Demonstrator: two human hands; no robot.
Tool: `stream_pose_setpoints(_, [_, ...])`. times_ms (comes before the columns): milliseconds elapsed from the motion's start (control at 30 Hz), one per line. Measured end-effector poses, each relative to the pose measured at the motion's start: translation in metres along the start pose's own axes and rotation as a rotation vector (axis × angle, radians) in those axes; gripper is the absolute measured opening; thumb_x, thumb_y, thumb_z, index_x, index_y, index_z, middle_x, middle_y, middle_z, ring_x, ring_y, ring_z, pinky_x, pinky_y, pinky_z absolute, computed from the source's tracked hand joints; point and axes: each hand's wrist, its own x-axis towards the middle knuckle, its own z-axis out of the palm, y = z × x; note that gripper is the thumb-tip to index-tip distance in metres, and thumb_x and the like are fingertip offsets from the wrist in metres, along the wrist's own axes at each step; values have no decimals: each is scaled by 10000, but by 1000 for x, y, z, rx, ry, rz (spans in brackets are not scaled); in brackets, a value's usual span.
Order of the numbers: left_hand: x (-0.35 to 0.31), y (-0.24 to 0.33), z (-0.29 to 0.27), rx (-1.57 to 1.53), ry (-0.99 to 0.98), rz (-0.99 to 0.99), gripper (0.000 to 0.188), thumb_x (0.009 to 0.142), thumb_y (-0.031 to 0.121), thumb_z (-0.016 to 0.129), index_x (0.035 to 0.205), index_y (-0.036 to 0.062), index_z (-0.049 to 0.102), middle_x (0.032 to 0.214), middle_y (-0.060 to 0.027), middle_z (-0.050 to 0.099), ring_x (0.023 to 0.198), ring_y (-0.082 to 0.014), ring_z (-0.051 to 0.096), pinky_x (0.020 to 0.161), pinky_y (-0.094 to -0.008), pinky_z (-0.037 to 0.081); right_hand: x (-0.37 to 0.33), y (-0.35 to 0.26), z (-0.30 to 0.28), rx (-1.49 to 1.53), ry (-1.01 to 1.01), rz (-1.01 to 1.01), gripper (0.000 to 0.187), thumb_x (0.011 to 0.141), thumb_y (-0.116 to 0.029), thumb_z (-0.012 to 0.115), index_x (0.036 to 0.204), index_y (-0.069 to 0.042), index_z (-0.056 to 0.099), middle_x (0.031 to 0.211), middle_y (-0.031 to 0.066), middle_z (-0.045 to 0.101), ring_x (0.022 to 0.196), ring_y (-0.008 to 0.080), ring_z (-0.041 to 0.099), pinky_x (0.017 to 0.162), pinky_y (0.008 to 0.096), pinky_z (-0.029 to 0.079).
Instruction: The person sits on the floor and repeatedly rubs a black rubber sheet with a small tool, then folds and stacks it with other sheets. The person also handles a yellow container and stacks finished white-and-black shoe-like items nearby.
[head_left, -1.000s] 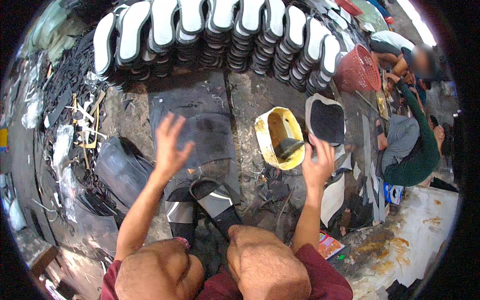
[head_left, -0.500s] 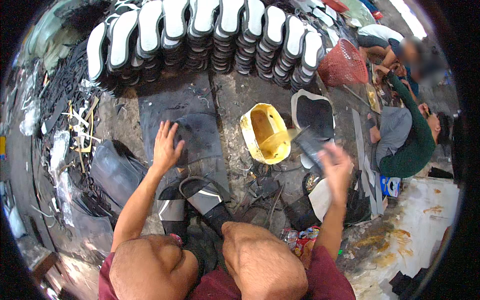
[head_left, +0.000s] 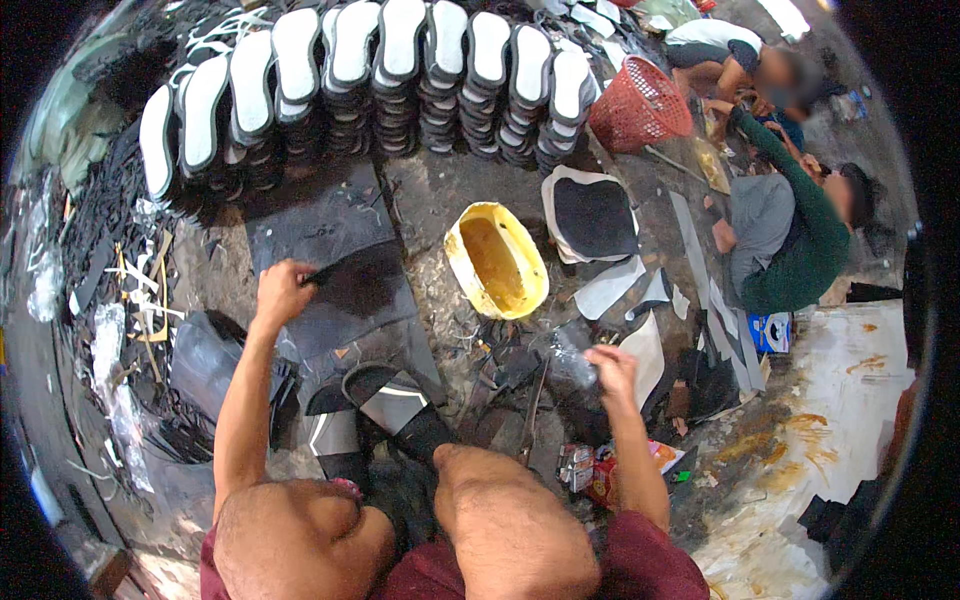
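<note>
My left hand [head_left: 285, 290] is over the left side of a dark flat sheet [head_left: 305, 215] on the ground. Its fingers are pinched on the edge of a thin black piece [head_left: 355, 280] that lies on that sheet. To the right, my right hand [head_left: 612, 372] is closed on a thin, dark, glossy flat piece [head_left: 570, 355], partly see-through and blurred, whose kind I cannot make out. Between and beyond my hands stands a yellow tub [head_left: 455, 262] with amber, glue-like stuff inside. Black sandals [head_left: 385, 395] with grey straps are on my feet.
Stacked soles with white tops [head_left: 400, 45] form an arc at the back. A red basket [head_left: 640, 105] stands beside them. Black and pale cut pieces [head_left: 595, 215] lie right of the tub, scraps [head_left: 145, 280] at left. Two people [head_left: 790, 240] sit at the right.
My left hand has gone from spread flat to pinching the black piece's edge. My right hand has moved nearer to me with the flat piece, away from the tub. The view has shifted right.
</note>
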Motion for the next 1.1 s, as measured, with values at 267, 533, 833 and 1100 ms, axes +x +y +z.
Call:
stream_pose_setpoints(267, [-40, 52, -99, -664, -82, -120, 258, 800, 5, 717, 1058, 5, 722, 953, -26, 722, 829, -123, 650, 763, -295, 506, -57, -171, -82, -626, 399, -1457, 307, 774, 110, 744, 1017, -46, 642, 1171, 149, 666, 1117, 354, 664, 1013, 490, 540])
stream_pose_setpoints(533, [-54, 28, 2, -1215, -12, -496, 680, 808, 110, 835, 1380, -88, 525, 1049, -123, 713, 914, -180, 679, 840, -305, 541, -35, -161, -30, -16, 304, -1079, 295, 888, 86, 681, 1133, -23, 558, 1285, 203, 633, 1133, 301, 667, 1014, 411, 508])
stream_pose_setpoints(833, [-54, 14, 79, -760, 204, -363, 710, 756, 61, 805, 1417, 148, 562, 1155, -178, 696, 1014, -224, 688, 864, -366, 566, -41, -181, 252, 179, -438, -704, 333, 900, -61, 713, 1205, 66, 669, 1114, 169, 742, 1034, 208, 705, 915, 331, 547])
stream_pose_setpoints(1100, [-58, 14, 85, -879, 132, -476, 686, 756, 104, 835, 1402, 132, 604, 1186, -129, 690, 1110, -230, 646, 932, -364, 536, -30, -158, 382, -273, -420, -945, 386, 871, -172, 677, 1243, -74, 643, 1045, 257, 723, 978, 434, 699, 862, 487, 550])
